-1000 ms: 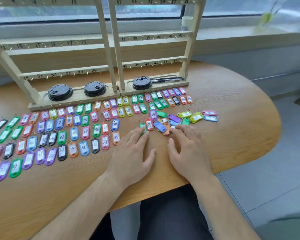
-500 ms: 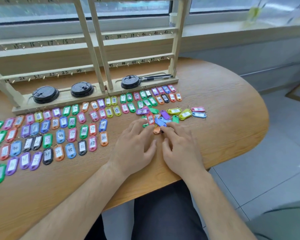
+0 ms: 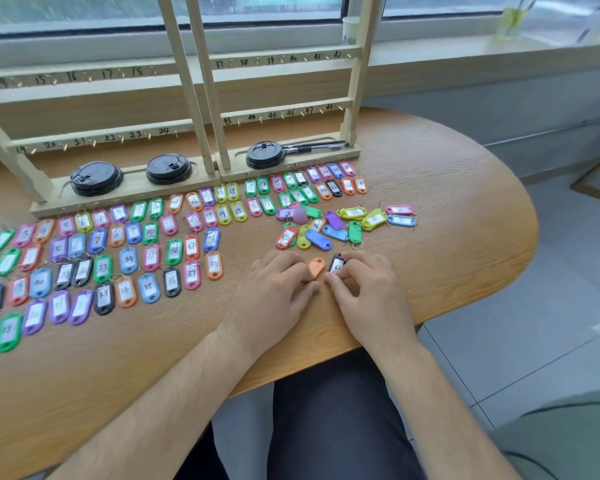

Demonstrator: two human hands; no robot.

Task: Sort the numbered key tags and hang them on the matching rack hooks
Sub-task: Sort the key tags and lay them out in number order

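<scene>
Several coloured numbered key tags lie in rows [image 3: 129,259] across the wooden table [image 3: 447,237], with a loose unsorted pile [image 3: 321,230] at centre right. Two wooden racks [image 3: 201,98] with numbered hooks stand behind them; no tags hang on the hooks in view. My left hand [image 3: 274,292] holds an orange tag [image 3: 316,266], blank side up, by its ring end. My right hand [image 3: 364,292] pinches a black tag [image 3: 336,264] beside it. Both hands sit just in front of the pile.
Three black cup lids [image 3: 96,178] and two pens [image 3: 317,145] rest in the rack bases. A paper cup [image 3: 350,29] stands on the window sill behind. The table's rounded edge [image 3: 520,258] drops off to a tiled floor at right.
Both hands drew back from the pile toward me, bringing an orange tag and a black tag out of it. The camera view shifted slightly.
</scene>
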